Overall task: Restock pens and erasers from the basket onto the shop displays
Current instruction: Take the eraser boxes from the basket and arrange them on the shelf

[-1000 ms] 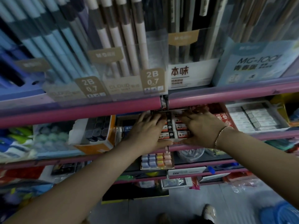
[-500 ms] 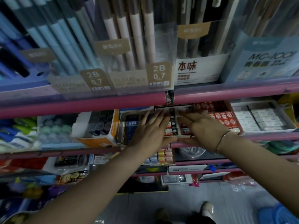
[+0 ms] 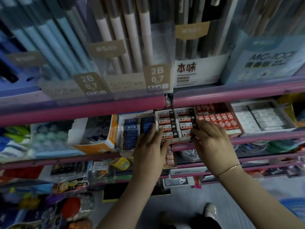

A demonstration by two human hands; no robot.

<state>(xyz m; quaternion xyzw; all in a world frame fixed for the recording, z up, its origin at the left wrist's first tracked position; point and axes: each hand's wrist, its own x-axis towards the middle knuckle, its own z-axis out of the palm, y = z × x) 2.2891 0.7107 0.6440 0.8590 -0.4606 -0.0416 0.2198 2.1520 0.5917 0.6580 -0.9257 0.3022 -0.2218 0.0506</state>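
Observation:
An open display box of white, red and black erasers (image 3: 175, 124) sits on the middle pink shelf (image 3: 264, 139). My left hand (image 3: 148, 146) holds its front left corner, fingers along the side and thumb across the front edge. At the front right corner my right hand (image 3: 212, 141) grips the box the same way, a thin bracelet on its wrist. Pens and 2B 0.7 pencils (image 3: 115, 55) stand in clear holders on the shelf above. The blue basket (image 3: 293, 207) shows at the bottom right edge, on the floor.
Blue erasers (image 3: 132, 131) fill the box to the left, red-patterned ones (image 3: 217, 119) the box to the right, then a tray of white erasers (image 3: 260, 119). An orange box (image 3: 99, 131) stands further left. Lower shelves hold packets. My feet stand on the grey floor (image 3: 231, 195).
Both hands lay flat over the erasers; they have slid back to the box's front corners. More of the eraser rows now shows, and the camera has tilted slightly.

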